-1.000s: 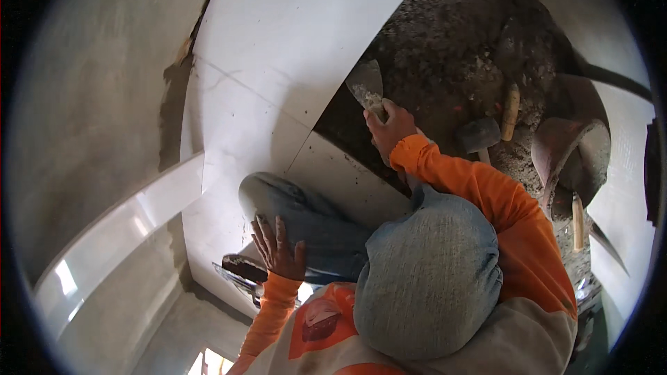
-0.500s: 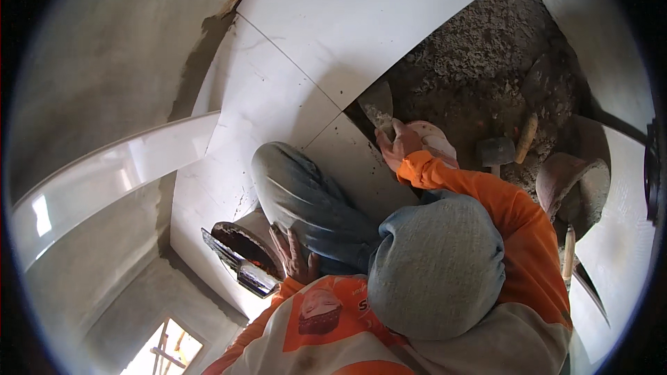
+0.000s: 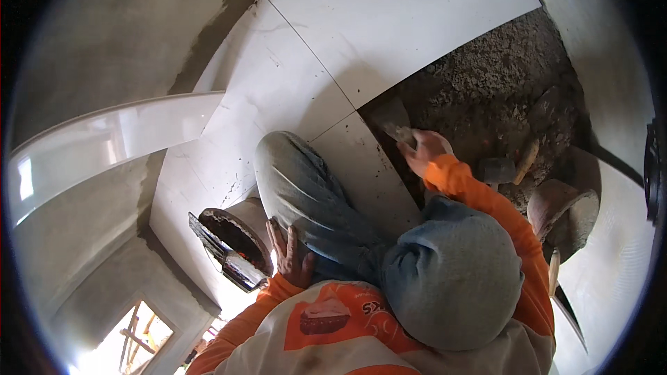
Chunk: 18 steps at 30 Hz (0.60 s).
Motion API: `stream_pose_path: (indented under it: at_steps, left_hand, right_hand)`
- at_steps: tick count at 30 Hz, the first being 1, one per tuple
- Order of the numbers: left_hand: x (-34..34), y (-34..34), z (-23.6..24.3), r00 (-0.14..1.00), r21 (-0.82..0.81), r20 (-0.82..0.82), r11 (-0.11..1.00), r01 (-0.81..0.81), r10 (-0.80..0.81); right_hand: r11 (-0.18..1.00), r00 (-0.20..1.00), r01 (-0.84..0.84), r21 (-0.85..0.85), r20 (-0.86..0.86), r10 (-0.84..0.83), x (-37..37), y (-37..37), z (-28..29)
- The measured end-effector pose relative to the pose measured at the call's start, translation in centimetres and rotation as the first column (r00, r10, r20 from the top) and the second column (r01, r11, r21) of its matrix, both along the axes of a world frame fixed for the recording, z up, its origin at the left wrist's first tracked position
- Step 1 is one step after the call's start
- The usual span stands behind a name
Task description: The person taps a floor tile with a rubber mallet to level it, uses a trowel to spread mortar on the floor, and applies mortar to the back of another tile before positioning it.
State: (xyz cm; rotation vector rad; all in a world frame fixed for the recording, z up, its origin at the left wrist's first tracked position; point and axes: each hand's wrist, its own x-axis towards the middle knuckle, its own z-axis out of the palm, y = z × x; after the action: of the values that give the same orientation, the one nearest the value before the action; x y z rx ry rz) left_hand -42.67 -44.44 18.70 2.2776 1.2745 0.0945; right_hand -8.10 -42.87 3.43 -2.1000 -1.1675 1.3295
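Observation:
My right hand (image 3: 425, 151) is closed round the handle of a pointing trowel (image 3: 394, 117). The trowel's grey blade lies low over the dark wet mortar bed (image 3: 479, 76), beside the edge of the white floor tiles (image 3: 306, 62). Part of the grip is covered by my fingers. My left hand (image 3: 292, 257) rests with fingers stretched out against my bent leg in jeans (image 3: 302, 194). Just left of that hand stands a bucket (image 3: 240, 232) with a dark inside, and a flat dark-edged tool (image 3: 226, 257) leans across its mouth.
A rubber mallet (image 3: 497, 169) and a wooden handle (image 3: 528, 160) lie on the mortar to the right. Beyond them is a tipped mortar-caked bucket (image 3: 566, 212). A long glossy white strip (image 3: 118, 139) stands at the left, near the bare plaster wall (image 3: 104, 35).
My right hand has shifted slightly right with the trowel, its blade now farther from the tile corner. The whole view has tilted a little. My left hand stays on my leg.

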Motion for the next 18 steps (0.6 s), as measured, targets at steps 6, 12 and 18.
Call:
stream_pose_path:
  at_steps: [6, 12, 18]
  left_hand:
    - [-0.9, -0.3, 3.3, 0.951, 0.099, -0.167, 0.955, 0.279, -0.26]
    - [10.8, 11.7, -1.8, 0.953, -0.012, 0.118, 0.959, 0.283, -0.28]
    - [22.4, 19.6, -13.5, 0.963, 0.054, -0.192, 0.978, 0.204, -0.19]
  right_hand:
    - [0.983, 0.986, -0.008, 0.181, 0.167, -0.023, 2.4, -2.3, 2.3]
    - [0.992, 0.972, 0.108, -0.064, -0.201, -0.119, 4.3, -4.1, 3.9]
    - [0.767, 0.77, 0.622, -0.159, 0.3, -0.563, 9.8, -18.0, 2.4]
